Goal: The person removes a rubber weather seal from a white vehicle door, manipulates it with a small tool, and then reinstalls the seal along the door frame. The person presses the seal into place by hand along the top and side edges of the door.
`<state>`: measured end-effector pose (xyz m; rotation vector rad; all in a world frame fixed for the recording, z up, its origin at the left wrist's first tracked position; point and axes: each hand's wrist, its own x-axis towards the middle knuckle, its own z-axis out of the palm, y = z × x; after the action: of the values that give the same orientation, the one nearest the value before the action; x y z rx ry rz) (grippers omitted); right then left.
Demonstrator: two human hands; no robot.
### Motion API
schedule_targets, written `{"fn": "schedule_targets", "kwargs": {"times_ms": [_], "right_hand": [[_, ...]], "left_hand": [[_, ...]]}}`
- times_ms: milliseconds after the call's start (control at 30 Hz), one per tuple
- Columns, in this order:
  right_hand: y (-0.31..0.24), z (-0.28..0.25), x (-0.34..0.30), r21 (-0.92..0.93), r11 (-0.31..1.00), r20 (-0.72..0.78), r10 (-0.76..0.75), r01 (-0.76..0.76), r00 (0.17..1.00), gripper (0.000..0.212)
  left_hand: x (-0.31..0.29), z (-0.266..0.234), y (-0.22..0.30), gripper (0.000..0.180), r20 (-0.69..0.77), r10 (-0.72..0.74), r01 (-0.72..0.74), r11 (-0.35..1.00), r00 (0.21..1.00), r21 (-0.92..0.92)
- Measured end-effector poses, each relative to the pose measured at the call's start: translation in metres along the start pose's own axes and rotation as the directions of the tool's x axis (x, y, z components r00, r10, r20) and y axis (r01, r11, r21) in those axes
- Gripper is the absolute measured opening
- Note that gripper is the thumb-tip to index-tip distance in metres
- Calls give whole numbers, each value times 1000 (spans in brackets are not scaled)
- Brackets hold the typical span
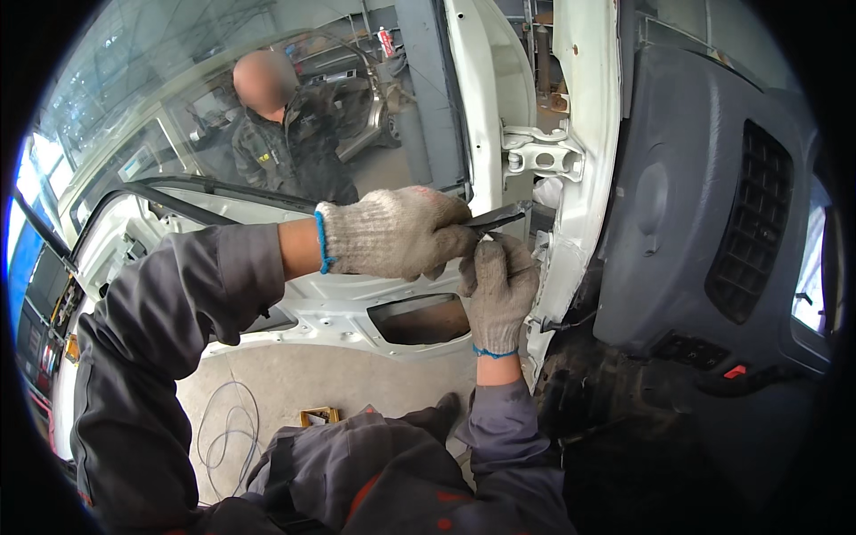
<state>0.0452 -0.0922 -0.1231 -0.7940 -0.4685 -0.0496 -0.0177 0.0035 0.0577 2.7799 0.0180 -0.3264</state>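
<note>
My left hand (397,234), in a cream knitted work glove with a blue-edged cuff, is closed round a dark flat strip (501,217). The strip's free end points right, toward the door hinge (546,160); its kind is not clear. Just below, my right hand (505,290) wears a matching glove, its fingertips pinched together close to the left fingers. A small whitish bit shows at those fingertips, too small to name. Both hands are above the inner panel of a white vehicle door (334,323), which stands open beside the white door pillar (584,134).
A dark grey dashboard (678,205) with an air vent fills the right. Beyond the door glass stands another person (290,138) in dark work clothes. On the floor lie a looped cable (254,419) and a small yellow box (319,416). A rectangular opening (419,318) pierces the door panel.
</note>
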Motion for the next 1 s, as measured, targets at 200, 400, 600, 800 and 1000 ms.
{"fn": "schedule_targets", "kwargs": {"times_ms": [200, 400, 600, 800, 1000], "right_hand": [[1, -4, -2, 327, 913, 84, 230, -245, 969, 35], [-12, -11, 7, 41, 977, 163, 202, -211, 966, 34], [-24, -8, 10, -96, 979, 173, 194, -180, 965, 33], [5, -11, 2, -367, 926, 115, -46, 85, 992, 36], [3, -28, 6, -244, 941, 233, 291, -234, 928, 41]], "left_hand": [[-1, 3, -1, 33, 4, 10, -10, 1000, 1000, -23], [1, 4, -4, 33, 35, 20, -20, 1000, 999, -2], [1, 4, -1, 32, 64, -42, 45, 998, 997, -48], [5, 19, -18, 28, -48, 105, -96, 982, 993, 163], [7, 29, -25, 32, 5, 83, -82, 979, 997, 188]]}}
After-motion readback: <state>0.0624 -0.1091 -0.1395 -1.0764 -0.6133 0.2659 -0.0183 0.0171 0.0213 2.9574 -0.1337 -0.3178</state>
